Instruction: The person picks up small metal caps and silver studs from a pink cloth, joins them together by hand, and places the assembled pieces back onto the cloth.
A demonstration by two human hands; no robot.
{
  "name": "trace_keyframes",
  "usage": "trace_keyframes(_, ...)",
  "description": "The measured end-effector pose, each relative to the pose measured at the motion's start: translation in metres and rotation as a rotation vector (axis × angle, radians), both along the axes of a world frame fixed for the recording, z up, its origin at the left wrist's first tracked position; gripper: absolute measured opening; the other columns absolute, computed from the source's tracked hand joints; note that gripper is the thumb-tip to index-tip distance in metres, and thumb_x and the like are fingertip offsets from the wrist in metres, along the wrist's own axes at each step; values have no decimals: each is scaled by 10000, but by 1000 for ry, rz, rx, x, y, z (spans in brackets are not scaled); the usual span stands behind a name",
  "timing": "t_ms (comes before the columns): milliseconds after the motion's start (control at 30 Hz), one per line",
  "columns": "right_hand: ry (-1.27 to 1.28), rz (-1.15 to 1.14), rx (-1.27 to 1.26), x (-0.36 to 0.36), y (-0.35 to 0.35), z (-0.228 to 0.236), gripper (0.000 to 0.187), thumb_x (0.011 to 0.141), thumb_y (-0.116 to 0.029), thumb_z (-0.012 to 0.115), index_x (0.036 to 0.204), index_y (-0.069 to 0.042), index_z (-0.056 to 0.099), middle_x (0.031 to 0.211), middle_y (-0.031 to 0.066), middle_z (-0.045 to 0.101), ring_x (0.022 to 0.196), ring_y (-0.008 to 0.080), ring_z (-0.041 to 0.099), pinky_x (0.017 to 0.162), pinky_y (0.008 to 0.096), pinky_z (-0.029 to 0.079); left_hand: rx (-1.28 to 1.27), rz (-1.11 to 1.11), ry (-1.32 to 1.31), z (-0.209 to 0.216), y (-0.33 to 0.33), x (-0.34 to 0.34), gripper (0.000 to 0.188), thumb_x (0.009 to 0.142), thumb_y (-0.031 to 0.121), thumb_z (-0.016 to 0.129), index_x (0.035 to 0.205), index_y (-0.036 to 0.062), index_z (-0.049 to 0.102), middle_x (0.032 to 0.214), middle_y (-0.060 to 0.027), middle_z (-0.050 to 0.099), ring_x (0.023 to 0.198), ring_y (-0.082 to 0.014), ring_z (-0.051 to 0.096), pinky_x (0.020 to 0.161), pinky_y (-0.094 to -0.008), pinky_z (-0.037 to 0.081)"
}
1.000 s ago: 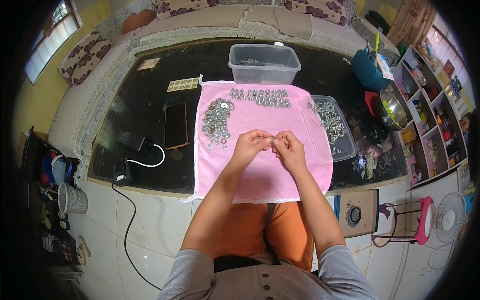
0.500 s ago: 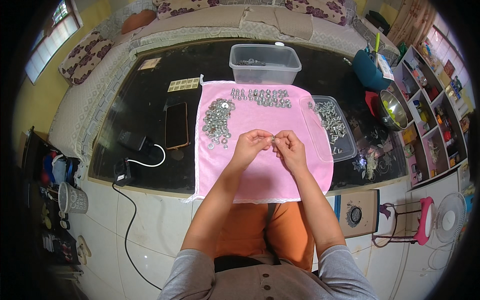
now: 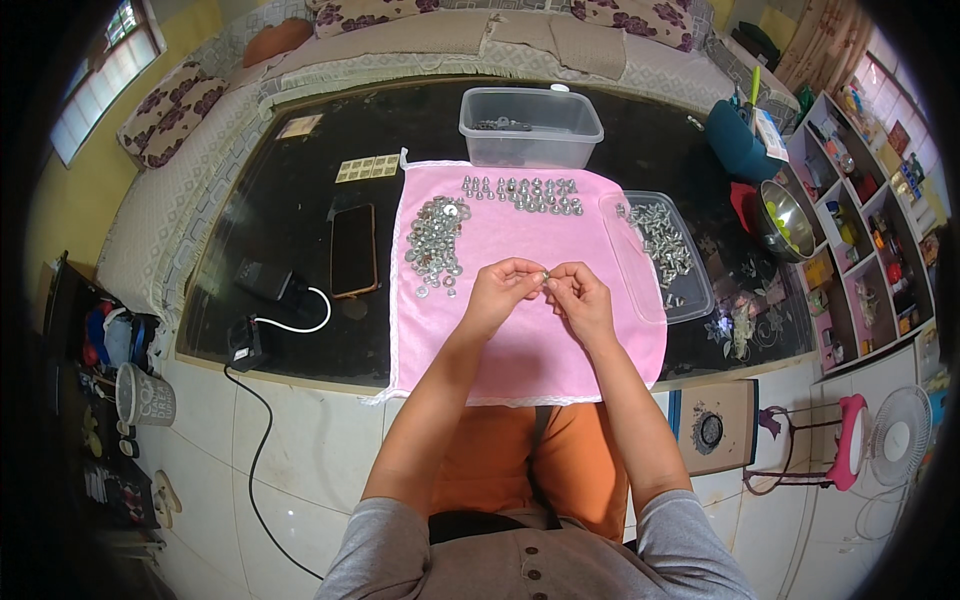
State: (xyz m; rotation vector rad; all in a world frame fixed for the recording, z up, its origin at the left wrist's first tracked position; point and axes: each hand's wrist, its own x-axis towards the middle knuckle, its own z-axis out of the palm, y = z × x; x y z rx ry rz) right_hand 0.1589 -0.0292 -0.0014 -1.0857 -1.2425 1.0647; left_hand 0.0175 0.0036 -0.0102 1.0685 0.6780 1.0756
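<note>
Over the pink cloth [image 3: 520,355], my left hand [image 3: 503,293] and my right hand [image 3: 582,299] meet with thumbs and forefingers pinched together. Between their fingertips is a small metal piece [image 3: 546,277], mostly covered by the fingers; its kind is too small to tell. To the left of my hands lies a loose heap of silvery washers [image 3: 433,245]. Farther off on the cloth, small bolts [image 3: 545,195] stand upright in rows, seemingly with washers on them. Right of my hands, a shallow clear plastic lid or tray [image 3: 708,290] holds many loose bolts [image 3: 662,240].
A clear plastic tub [image 3: 535,150] with dark pieces inside stands beyond the cloth. On the dark glossy table [image 3: 270,200] lie a phone [image 3: 353,250], a charger with a white cable [image 3: 320,310], and a patterned card [image 3: 368,169]. A steel bowl [image 3: 783,220] and teal container [image 3: 740,140] are at right.
</note>
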Motion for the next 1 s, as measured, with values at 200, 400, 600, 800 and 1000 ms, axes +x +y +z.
trace_keyframes(200, -13, 0, -12, 0, 0, -1, 60, 790, -69, 556, 813, -23, 524, 582, -1, 510, 516, 45, 465, 447, 178, 383, 13, -2, 8, -2, 1, 0, 143, 774, 27, 570, 904, -29, 550, 807, -68, 593, 697, -88, 558, 652, -192, 465)
trace_keyframes(400, -7, 29, -99, 1, 0, 5, 58, 795, -68, 544, 819, -21, 520, 591, 11, 517, 522, 55, 475, 449, 184, 385, 32, -4, 7, -2, 0, -1, 145, 767, 18, 575, 902, -31, 555, 810, -72, 598, 710, -91, 559, 659, -196, 465)
trace_keyframes(600, 6, 31, -5, 1, 1, -1, 92, 798, -63, 544, 865, -19, 501, 618, 19, 525, 492, 48, 449, 426, 160, 354, 27, 7, -5, -1, 0, 0, 142, 772, 20, 571, 904, -30, 557, 795, -63, 595, 691, -85, 552, 651, -196, 461)
trace_keyframes(800, 7, -23, -9, -1, 0, 2, 72, 781, -57, 567, 820, -22, 519, 595, 2, 514, 524, 45, 466, 453, 177, 392, 19, 5, 6, -2, 1, -1, 140, 776, 28, 570, 903, -30, 556, 783, -59, 593, 673, -81, 548, 641, -192, 460)
trace_keyframes(1000, -1, -10, 5, 0, 0, 0, 83, 792, -47, 550, 852, -3, 515, 630, 26, 540, 507, 50, 456, 441, 170, 371, 7, -2, 12, 2, 0, -1, 136, 780, 38, 567, 898, -28, 554, 791, -63, 593, 678, -82, 553, 641, -190, 465)
